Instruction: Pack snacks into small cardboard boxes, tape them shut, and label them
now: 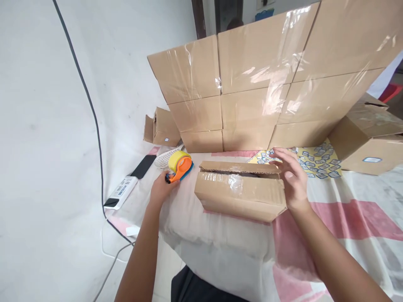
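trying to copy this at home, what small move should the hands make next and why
Probably press the raised flap down with the right hand: the top of the small box gapes, and that hand stands open by the box's right end, while the left hand is on the tape dispenser.

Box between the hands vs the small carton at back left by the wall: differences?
1. Flap: the front box has one lifted along its top, over a dark gap; the back-left carton has one sticking out at its left.
2. Label: the carton carries a small label; the front box shows none on its visible sides.
3. Place: the right hand is at the front box's end; the carton is beyond both hands.
Shared: brown cardboard.
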{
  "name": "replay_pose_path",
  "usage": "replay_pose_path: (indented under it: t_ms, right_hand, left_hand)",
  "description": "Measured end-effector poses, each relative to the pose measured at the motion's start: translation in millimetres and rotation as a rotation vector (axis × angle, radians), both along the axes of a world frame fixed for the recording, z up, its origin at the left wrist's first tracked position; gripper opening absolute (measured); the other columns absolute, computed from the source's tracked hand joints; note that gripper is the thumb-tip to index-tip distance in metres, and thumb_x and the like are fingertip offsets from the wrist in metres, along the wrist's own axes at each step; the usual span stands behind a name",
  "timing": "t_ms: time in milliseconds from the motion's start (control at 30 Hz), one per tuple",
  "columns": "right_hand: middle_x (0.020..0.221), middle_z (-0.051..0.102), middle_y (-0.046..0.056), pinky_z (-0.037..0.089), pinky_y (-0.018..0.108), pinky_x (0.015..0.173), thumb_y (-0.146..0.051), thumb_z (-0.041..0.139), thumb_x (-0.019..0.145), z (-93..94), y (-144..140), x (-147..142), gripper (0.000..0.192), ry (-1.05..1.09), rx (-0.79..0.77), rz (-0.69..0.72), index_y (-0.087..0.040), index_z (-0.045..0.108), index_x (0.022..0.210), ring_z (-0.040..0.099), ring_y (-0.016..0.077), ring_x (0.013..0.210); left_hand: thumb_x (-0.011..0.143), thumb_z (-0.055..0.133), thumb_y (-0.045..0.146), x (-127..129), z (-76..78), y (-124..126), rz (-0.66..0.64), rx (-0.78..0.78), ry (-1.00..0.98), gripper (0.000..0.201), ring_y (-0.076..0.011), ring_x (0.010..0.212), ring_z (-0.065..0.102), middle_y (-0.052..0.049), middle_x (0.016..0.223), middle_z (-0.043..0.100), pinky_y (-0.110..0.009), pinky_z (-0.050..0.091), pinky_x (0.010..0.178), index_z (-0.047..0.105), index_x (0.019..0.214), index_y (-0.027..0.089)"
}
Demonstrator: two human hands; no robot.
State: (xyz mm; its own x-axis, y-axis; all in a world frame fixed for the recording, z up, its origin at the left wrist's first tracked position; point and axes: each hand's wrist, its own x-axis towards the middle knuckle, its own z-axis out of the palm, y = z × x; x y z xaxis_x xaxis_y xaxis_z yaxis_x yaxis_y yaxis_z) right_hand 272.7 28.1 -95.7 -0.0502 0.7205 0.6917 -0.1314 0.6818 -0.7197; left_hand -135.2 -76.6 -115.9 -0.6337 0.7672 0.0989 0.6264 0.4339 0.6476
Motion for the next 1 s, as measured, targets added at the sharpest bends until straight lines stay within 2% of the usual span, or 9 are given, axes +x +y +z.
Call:
replay_pose_path:
  t_ms: [167, 300, 400, 467, 567, 633, 700, 833, 1000]
  right_hand:
    - [0.129, 0.057, 0.011, 0.053, 0.048, 0.091, -0.046, 0.060, 0.091, -1.3, 6, 3, 0.041, -0.002, 0.113, -0.138, -0.031, 0.070, 0.128, 0.062, 0.0292, 0.110]
    - [0.112, 0.059, 0.014, 0.051, 0.050, 0.086, -0.044, 0.063, 0.089, 12.5, -1, 6, 0.040, 0.004, 0.421, -0.389, -0.024, 0.072, 0.123, 0.061, 0.0330, 0.107]
    - [0.098, 0.061, 0.012, 0.051, 0.050, 0.081, -0.033, 0.063, 0.087, 30.7, -30, 0, 0.027, -0.043, 0.617, -0.527, -0.021, 0.072, 0.110, 0.063, 0.0307, 0.094]
    - [0.089, 0.061, 0.009, 0.053, 0.045, 0.073, -0.020, 0.061, 0.084, 43.4, -61, -12, 0.018, -0.123, 0.712, -0.460, -0.019, 0.067, 0.101, 0.063, 0.0260, 0.083]
    - [0.087, 0.063, 0.009, 0.056, 0.044, 0.069, -0.010, 0.056, 0.082, 57.8, -116, -46, 0.017, -0.262, 0.789, -0.207, -0.016, 0.064, 0.095, 0.064, 0.0260, 0.084]
    - [0.089, 0.067, 0.011, 0.057, 0.046, 0.076, -0.010, 0.055, 0.083, 62.2, -147, -73, 0.016, -0.349, 0.733, -0.039, -0.014, 0.064, 0.096, 0.065, 0.0265, 0.089]
    - [0.085, 0.069, 0.009, 0.056, 0.045, 0.083, -0.012, 0.059, 0.085, 63.0, -167, -97, 0.011, -0.514, 0.645, 0.030, -0.014, 0.066, 0.093, 0.065, 0.0245, 0.088]
    - [0.090, 0.072, 0.008, 0.054, 0.042, 0.082, -0.018, 0.061, 0.092, 60.2, -169, -113, 0.008, -0.834, 0.575, -0.081, -0.016, 0.068, 0.091, 0.067, 0.0259, 0.091]
    - [0.120, 0.071, 0.014, 0.057, 0.043, 0.084, -0.002, 0.056, 0.087, 72.7, -127, -79, 0.029, -1.123, 0.762, -0.068, -0.015, 0.071, 0.109, 0.068, 0.0302, 0.106]
  left_hand:
    - [0.064, 0.082, 0.056, 10, -4.5, -10, 0.072, 0.112, -0.090, 0.048, -0.0235, 0.081, 0.064, -0.002, 0.080, 0.068, -0.033, 0.048, 0.075, 0.071, 0.094, 0.020]
    - [0.076, 0.071, 0.062, 28, -7.0, -29, 0.142, 0.289, -0.209, 0.052, -0.0201, 0.079, 0.065, -0.005, 0.087, 0.070, -0.030, 0.051, 0.070, 0.070, 0.099, 0.015]
    - [0.078, 0.071, 0.060, 44, -4.0, -47, 0.199, 0.436, -0.221, 0.056, -0.0182, 0.081, 0.066, -0.006, 0.094, 0.070, -0.030, 0.054, 0.072, 0.067, 0.109, 0.014]
    - [0.076, 0.075, 0.057, 56, 1.5, -60, 0.242, 0.516, -0.192, 0.055, -0.0165, 0.080, 0.064, -0.005, 0.097, 0.070, -0.031, 0.053, 0.075, 0.066, 0.113, 0.016]
    - [0.072, 0.082, 0.048, 70, 13.8, -78, 0.281, 0.628, -0.012, 0.052, -0.0157, 0.080, 0.062, -0.003, 0.098, 0.069, -0.032, 0.053, 0.080, 0.067, 0.113, 0.019]
    - [0.072, 0.084, 0.040, 76, 22.4, -89, 0.253, 0.712, 0.231, 0.048, -0.0168, 0.082, 0.063, -0.004, 0.098, 0.069, -0.032, 0.053, 0.081, 0.067, 0.112, 0.019]
    - [0.074, 0.085, 0.033, 79, 29.1, -100, 0.202, 0.772, 0.470, 0.044, -0.0175, 0.082, 0.064, -0.005, 0.097, 0.070, -0.032, 0.053, 0.081, 0.067, 0.111, 0.018]
    - [0.073, 0.087, 0.027, 79, 33.1, -119, 0.157, 0.801, 0.676, 0.049, -0.0199, 0.087, 0.065, -0.007, 0.100, 0.071, -0.033, 0.054, 0.082, 0.067, 0.116, 0.019]
    - [0.071, 0.089, 0.029, 77, 27.9, -132, 0.145, 0.785, 0.741, 0.058, -0.0226, 0.090, 0.067, -0.009, 0.102, 0.072, -0.034, 0.055, 0.084, 0.066, 0.124, 0.018]
